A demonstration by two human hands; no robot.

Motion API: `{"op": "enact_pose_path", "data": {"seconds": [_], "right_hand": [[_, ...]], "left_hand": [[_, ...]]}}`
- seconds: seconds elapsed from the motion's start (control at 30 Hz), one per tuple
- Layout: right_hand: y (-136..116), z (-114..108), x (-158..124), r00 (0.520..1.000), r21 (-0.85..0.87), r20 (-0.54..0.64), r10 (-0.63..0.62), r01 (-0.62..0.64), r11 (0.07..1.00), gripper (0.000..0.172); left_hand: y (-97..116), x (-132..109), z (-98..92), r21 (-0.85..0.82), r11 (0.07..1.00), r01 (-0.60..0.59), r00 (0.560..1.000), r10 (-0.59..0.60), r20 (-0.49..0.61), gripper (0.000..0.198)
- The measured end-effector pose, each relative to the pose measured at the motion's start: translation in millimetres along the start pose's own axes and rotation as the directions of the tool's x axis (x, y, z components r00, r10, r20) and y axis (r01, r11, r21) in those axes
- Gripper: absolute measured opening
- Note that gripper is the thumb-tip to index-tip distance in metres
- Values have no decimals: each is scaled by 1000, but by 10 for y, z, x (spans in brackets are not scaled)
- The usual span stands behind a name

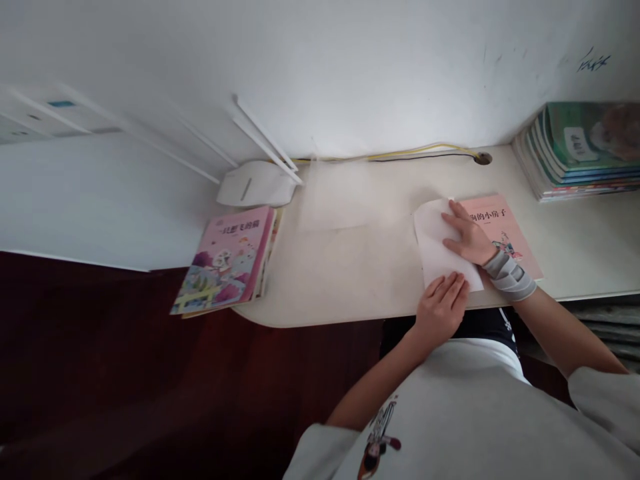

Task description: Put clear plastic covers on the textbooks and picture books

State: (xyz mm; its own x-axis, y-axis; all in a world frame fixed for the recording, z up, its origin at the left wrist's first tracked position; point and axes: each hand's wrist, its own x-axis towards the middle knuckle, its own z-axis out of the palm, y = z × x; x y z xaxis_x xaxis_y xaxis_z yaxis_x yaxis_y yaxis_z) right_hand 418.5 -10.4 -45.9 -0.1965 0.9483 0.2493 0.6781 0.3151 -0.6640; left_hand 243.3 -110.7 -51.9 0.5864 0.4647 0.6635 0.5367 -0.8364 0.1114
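A pink book (520, 233) with a printed cover lies on the white desk, near its front edge. Over its left side spreads a white sheet (434, 241); I cannot tell whether it is joined to the book. My right hand (470, 235), with a grey band around the wrist, lies open on the sheet's right part, fingers spread. Lower down, my left hand (443, 305) rests on the sheet near the desk edge, its fingers side by side and laid flat. Neither hand grips anything visible.
On the desk (340, 273), a see-through sheet (333, 197) lies left of the middle. A white router (256, 185) with antennas stands behind a pile of books (225, 260) at the left end. Cables (415, 153) run along the wall. Stacked books (583, 150) stand at right.
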Motion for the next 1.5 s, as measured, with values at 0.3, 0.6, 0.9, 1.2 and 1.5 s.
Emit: {"op": "enact_pose_path", "data": {"seconds": [0.3, 0.6, 0.9, 1.2, 1.5], "right_hand": [[-68, -7, -1, 998, -3, -51, 40, -40, 999, 43], [-38, 14, -5, 1000, -22, -26, -8, 7, 1000, 62], [-42, 40, -5, 1000, -89, -20, -7, 5, 996, 66], [-35, -5, -5, 1000, -56, -5, 6, -6, 998, 59], [-99, 44, -1, 994, -197, 104, -43, 63, 978, 68]], "left_hand": [[17, 4, 14, -20, 1000, -1, 998, 2, 66, 25], [-44, -34, -99, 10, 996, 88, 996, -88, 10, 24], [66, 27, -71, 68, 989, 131, 988, -136, 75, 27], [170, 166, 46, 78, 996, 51, 994, -59, 96, 25], [128, 112, -30, 77, 993, 92, 976, -105, 191, 26]]}}
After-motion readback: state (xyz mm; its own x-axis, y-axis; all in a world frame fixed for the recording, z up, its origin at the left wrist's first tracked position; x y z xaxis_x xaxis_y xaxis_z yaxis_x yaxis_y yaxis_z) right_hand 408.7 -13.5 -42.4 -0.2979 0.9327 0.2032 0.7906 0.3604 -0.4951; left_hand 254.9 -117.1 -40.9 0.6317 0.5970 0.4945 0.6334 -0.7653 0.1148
